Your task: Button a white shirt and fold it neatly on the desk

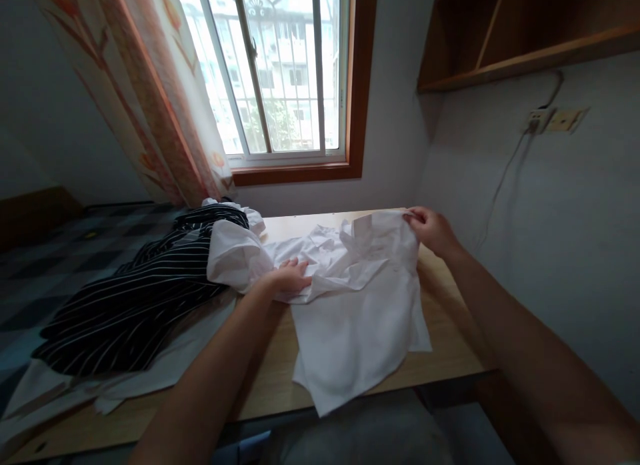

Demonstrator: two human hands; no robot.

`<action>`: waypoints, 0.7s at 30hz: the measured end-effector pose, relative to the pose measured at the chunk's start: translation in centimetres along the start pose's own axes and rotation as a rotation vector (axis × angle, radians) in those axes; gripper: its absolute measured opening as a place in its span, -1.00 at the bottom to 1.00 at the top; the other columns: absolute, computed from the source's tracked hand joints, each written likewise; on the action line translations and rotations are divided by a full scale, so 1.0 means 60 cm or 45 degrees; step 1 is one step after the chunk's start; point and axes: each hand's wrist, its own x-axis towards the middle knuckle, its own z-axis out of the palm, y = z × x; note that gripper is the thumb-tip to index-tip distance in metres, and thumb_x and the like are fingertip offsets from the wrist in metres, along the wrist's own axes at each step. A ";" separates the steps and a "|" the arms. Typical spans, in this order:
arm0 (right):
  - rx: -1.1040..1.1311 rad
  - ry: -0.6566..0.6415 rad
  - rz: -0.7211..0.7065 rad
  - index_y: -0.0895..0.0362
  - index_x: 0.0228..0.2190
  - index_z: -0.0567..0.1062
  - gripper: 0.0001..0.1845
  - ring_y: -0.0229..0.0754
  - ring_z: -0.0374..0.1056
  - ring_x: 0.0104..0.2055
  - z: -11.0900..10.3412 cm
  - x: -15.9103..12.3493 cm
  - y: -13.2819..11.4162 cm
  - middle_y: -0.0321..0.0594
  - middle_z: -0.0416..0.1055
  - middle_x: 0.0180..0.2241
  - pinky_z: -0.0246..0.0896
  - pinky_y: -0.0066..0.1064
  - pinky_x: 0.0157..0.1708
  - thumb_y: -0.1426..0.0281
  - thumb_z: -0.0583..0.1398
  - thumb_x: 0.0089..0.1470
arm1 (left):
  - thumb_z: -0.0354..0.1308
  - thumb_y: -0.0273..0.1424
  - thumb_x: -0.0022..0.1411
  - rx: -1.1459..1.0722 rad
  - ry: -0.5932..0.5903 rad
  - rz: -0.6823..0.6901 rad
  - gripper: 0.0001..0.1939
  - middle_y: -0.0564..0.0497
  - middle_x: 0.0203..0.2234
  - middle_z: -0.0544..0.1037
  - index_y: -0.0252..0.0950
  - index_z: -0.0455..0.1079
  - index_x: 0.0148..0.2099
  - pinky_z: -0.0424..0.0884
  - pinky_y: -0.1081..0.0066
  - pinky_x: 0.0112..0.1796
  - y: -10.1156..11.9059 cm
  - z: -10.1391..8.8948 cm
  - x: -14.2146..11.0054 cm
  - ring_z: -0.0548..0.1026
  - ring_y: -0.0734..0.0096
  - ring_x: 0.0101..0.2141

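Observation:
A white shirt (357,325) lies across the wooden table, its lower part spread flat and its upper part in loose folds. One corner of it hangs slightly over the table's front edge. My right hand (431,231) pinches the shirt's far right corner between thumb and fingers. On the folded cloth at the left rests my left hand (291,277), fingers stretched out and touching the fabric. A puffed-up white sleeve (234,251) bulges beside my left wrist.
Black clothing with white stripes (145,278) is heaped at the left, over more white cloth (170,361). The wooden table (450,318) meets a checked bed (65,245). Behind are a window (285,85) and a floral curtain (145,85); a shelf (525,58) hangs at right.

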 end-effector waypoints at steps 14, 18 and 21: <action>-0.604 -0.743 -0.137 0.12 -0.27 0.59 -0.75 -0.12 0.43 -0.22 0.028 -0.084 -0.072 -0.15 0.56 -0.25 0.19 -0.45 -0.28 0.41 0.10 0.14 | -0.12 -0.43 0.37 -0.139 0.771 0.003 -0.60 -0.18 0.15 0.39 -0.27 0.33 0.18 0.18 0.13 0.17 0.061 0.015 0.033 0.31 0.16 0.16; -0.945 -0.760 -0.029 0.06 -0.15 0.59 -0.68 -0.07 0.44 -0.18 0.044 -0.096 -0.035 -0.07 0.50 -0.12 0.18 -0.42 -0.29 0.42 0.07 0.19 | -0.08 -0.29 0.39 -0.308 0.948 0.348 -0.67 -0.13 -0.04 0.49 -0.28 0.41 0.03 0.27 0.18 0.10 0.100 0.006 -0.057 0.40 0.19 0.02; -0.981 -0.689 -0.035 0.09 -0.15 0.59 -0.68 -0.08 0.43 -0.14 0.049 -0.088 -0.010 -0.06 0.47 -0.08 0.19 -0.42 -0.25 0.45 0.08 0.18 | 0.09 -0.04 0.26 -0.301 0.666 0.568 -0.53 -0.13 0.01 0.48 -0.24 0.41 0.05 0.29 0.14 0.09 0.136 0.025 -0.135 0.40 0.12 0.03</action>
